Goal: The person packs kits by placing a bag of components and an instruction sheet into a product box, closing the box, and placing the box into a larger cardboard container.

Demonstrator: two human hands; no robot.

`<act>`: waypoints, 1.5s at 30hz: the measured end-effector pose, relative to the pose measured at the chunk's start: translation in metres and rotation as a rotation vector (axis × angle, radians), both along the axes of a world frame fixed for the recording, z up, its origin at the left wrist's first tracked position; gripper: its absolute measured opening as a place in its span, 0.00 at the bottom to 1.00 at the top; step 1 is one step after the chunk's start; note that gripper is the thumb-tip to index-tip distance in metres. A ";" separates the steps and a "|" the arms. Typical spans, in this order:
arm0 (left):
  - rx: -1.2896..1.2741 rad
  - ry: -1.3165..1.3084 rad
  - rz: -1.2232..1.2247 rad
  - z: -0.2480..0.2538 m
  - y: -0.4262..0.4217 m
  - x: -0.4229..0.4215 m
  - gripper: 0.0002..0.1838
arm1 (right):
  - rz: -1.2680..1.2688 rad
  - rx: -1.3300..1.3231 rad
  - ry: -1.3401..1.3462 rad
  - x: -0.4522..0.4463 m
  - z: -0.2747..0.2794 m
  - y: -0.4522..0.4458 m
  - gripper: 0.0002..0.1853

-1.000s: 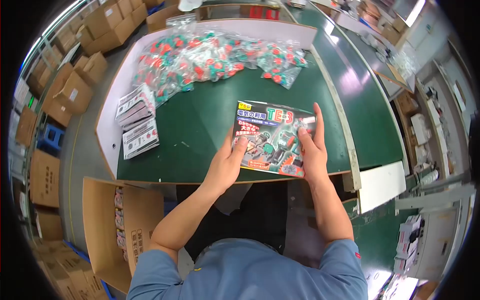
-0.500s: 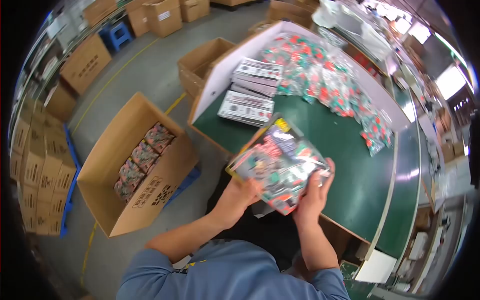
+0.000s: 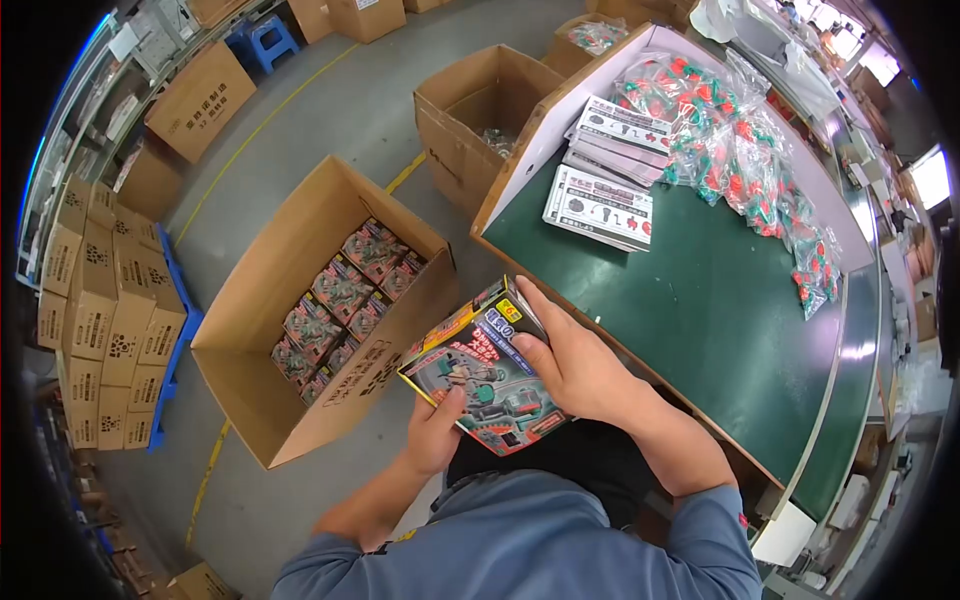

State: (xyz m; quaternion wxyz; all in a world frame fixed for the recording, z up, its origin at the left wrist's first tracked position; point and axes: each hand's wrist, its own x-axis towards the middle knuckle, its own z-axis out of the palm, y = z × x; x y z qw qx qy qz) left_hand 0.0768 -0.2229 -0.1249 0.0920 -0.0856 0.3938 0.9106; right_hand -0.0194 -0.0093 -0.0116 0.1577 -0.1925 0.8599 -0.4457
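A printed product box (image 3: 490,375), black with a yellow band and pictures of green and red parts, is held tilted in front of my body. My left hand (image 3: 437,432) grips its lower left side, with the thumb on the front face. My right hand (image 3: 575,360) is wrapped round its upper right edge, fingers over the top and thumb on the front. Just left of it stands a large open carton (image 3: 245,360). Several similar printed boxes (image 3: 340,290) sit in rows inside that carton.
To the right, a green worktable (image 3: 700,320) bears stacked printed leaflets (image 3: 600,208) and a pile of clear bags with red and green parts (image 3: 745,150). Behind the carton stands another open cardboard box (image 3: 460,150). Stacked cartons (image 3: 115,330) rest on a blue pallet at far left.
My view and body have turned left. The box has moved left and tilted, its side now showing. My right hand has shifted from its lower right corner to its upper right edge.
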 end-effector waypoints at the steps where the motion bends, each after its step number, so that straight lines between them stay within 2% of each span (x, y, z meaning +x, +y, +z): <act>1: 0.002 -0.010 0.003 -0.001 -0.005 0.002 0.27 | 0.003 0.002 -0.010 0.002 -0.008 -0.002 0.39; 5: 0.037 0.042 -0.007 -0.004 -0.022 0.001 0.28 | 0.066 -0.205 0.062 0.006 -0.023 -0.007 0.40; 8: 0.053 -0.005 -0.003 0.000 -0.022 -0.001 0.28 | 0.004 0.081 -0.147 0.010 -0.011 -0.019 0.40; 9: 0.055 -0.010 -0.003 -0.001 -0.025 -0.003 0.28 | 0.005 0.082 -0.152 0.010 -0.012 -0.021 0.40; 13: -0.013 0.000 -0.022 -0.014 -0.042 -0.006 0.30 | 0.017 0.019 -0.162 0.012 -0.022 -0.028 0.40; 17: -0.118 0.034 0.024 -0.023 -0.045 0.004 0.24 | 0.091 -0.198 -0.134 0.008 -0.036 -0.034 0.39; 20: -0.432 -0.036 0.205 -0.006 -0.034 0.003 0.17 | -0.089 -0.254 -0.017 0.018 -0.054 -0.048 0.36; 21: -0.436 -0.044 0.221 -0.001 -0.038 0.002 0.17 | -0.072 -0.257 -0.024 0.015 -0.057 -0.052 0.36; 24: -0.624 -0.107 0.064 0.012 -0.061 -0.023 0.26 | -0.079 -0.220 0.081 0.004 -0.066 -0.063 0.38; 27: -0.775 -0.003 0.029 0.005 -0.115 -0.054 0.22 | 0.021 -0.264 0.107 -0.012 -0.048 -0.055 0.38; 29: -0.520 -0.166 0.152 -0.008 -0.169 -0.076 0.21 | -0.080 -0.390 0.186 -0.021 -0.039 -0.023 0.34; 31: -0.403 -0.233 0.247 -0.016 -0.230 -0.094 0.21 | -0.204 -0.099 0.353 -0.024 -0.056 0.039 0.29; 33: -0.470 -0.289 0.346 -0.068 -0.301 -0.091 0.22 | -0.272 0.092 0.474 -0.024 -0.077 0.086 0.26; 34: -0.476 -0.300 0.344 -0.089 -0.328 -0.080 0.22 | -0.272 0.091 0.461 -0.026 -0.080 0.086 0.26; 38: -0.455 -0.748 0.183 -0.182 -0.407 -0.031 0.22 | -0.296 0.219 0.436 -0.030 -0.075 0.082 0.27; 41: -0.445 -0.904 0.072 -0.254 -0.419 0.001 0.24 | -0.114 0.483 0.515 -0.040 -0.065 0.058 0.30; 42: -0.359 -1.012 0.021 -0.278 -0.420 0.008 0.26 | -0.122 0.488 0.503 -0.039 -0.066 0.057 0.30; 43: -0.268 -1.120 -0.030 -0.286 -0.416 0.009 0.27 | -0.112 0.509 0.495 -0.038 -0.067 0.059 0.31; 45: -0.301 -1.070 0.012 -0.294 -0.396 0.003 0.28 | -0.079 0.552 0.493 -0.040 -0.066 0.061 0.34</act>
